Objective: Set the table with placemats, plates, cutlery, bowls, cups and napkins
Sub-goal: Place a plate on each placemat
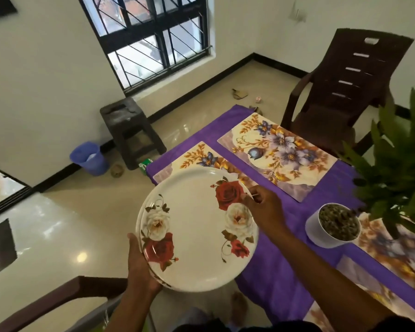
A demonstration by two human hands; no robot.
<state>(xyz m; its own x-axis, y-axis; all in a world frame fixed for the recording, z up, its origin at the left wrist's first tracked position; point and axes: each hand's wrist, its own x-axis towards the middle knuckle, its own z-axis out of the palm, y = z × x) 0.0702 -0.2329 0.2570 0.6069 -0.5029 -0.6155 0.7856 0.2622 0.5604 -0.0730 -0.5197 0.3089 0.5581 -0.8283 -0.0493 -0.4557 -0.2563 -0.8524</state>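
Soft daylight is coming in through the window (151,39) beyond the hands, leaving the room evenly lit. Glare is shining off the floor (82,256) left of the left hand (139,264). The plant (398,164) right of the right hand (264,209) is blurring, and the wide lens is bending the edges.

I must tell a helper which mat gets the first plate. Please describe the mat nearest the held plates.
On the purple tablecloth, two flowered mats lie side by side at the window end. The nearer mat is half hidden under the plates; the other mat lies fully bare.
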